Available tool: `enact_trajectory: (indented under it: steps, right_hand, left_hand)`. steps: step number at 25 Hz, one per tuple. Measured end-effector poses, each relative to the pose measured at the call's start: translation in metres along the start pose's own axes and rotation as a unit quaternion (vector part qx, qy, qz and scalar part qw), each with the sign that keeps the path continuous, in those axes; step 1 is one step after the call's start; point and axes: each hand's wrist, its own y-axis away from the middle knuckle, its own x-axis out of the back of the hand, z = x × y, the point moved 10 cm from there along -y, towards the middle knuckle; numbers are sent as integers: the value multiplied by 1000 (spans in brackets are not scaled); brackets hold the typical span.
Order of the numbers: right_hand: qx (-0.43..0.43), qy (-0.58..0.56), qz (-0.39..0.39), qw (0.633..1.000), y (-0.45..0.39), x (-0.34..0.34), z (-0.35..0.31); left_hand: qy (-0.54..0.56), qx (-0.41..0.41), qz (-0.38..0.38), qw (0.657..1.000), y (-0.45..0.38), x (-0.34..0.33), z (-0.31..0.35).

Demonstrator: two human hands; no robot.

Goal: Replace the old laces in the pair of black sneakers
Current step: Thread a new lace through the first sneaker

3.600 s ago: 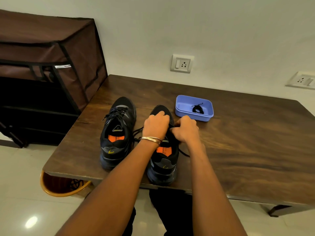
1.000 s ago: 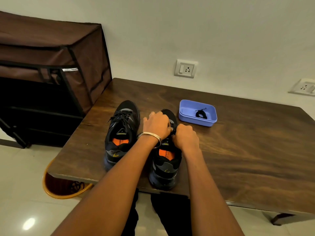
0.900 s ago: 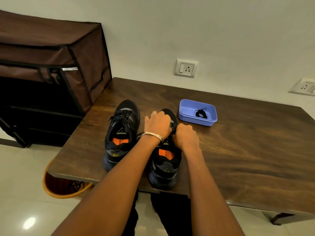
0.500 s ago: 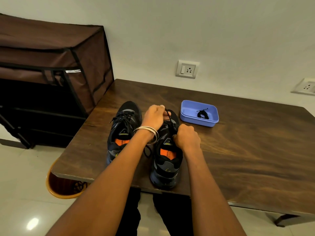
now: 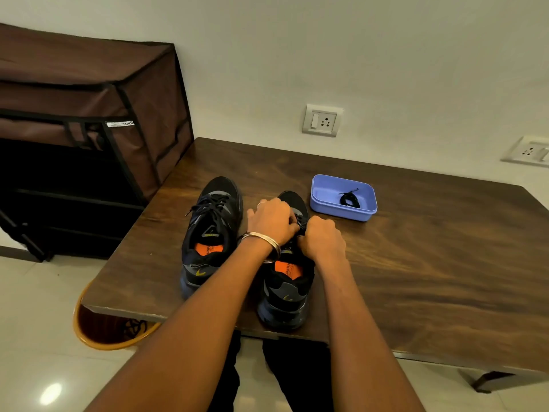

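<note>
My left hand point(image 5: 271, 223) and right hand point(image 5: 322, 240) pinch the black lace point(image 5: 300, 223) over the right sneaker point(image 5: 286, 288) (eyelets hidden beneath my knuckles).

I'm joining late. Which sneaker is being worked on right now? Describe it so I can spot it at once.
Start at the dark wooden table and find the pair of black sneakers near its front edge. It is the right-hand sneaker, nearer the blue tray. Unlike the laced left sneaker, it has both hands closed over its laces.
</note>
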Motion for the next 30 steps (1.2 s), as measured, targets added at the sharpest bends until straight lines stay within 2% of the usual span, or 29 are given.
enact_trajectory:
  steps: [5,7,9,10,11,12,13,16,18,19,21,23,24,26,30]
  right_hand:
    - [1,1,4,1000,-1,-1,3]
    - [0,-2,8,1000,0,0,3]
    - [-1,-1,8,1000,1,0,4]
    - [-2,1,9,1000,1,1,5]
    - [-2,2,9,1000,1,2,5]
    - [0,4,10,1000,1,2,4]
    - [3,9,6,1000,1,1,5]
    - [5,2,-29,1000,-3,-6,5]
    - [27,-31,-39,998,-8,-8,1]
    - [55,-44,-18,997,-11,-3,-6]
    - [117,-54,34,991,-14,10,-19]
    - [157,-15,34,987,-14,6,-30]
    - [161,22,28,986,-14,2,-34]
    - [148,71,40,986,-14,-4,-39]
    - [118,86,102,984,-5,2,-44]
  left_hand:
    - [-116,-9,21,993,2,-9,21]
    - [-103,-17,10,994,3,-4,24]
    - [26,53,5,998,2,5,8]
    - [146,114,26,982,-1,9,-13]
    - [280,184,34,942,1,6,-36]
    - [362,231,28,903,5,-3,-55]
    - [358,239,23,902,5,-5,-67]
    - [154,170,43,972,3,12,-69]
    - [125,103,64,985,3,29,-49]
    - [135,75,42,987,4,32,-39]
    - [140,48,-115,982,12,5,-20]
    - [51,39,-234,970,30,-23,-16]
    - [13,44,-239,970,33,-28,-19]
    - [2,66,-198,978,33,-28,-25]
    - [-10,70,-124,990,33,-24,-22]
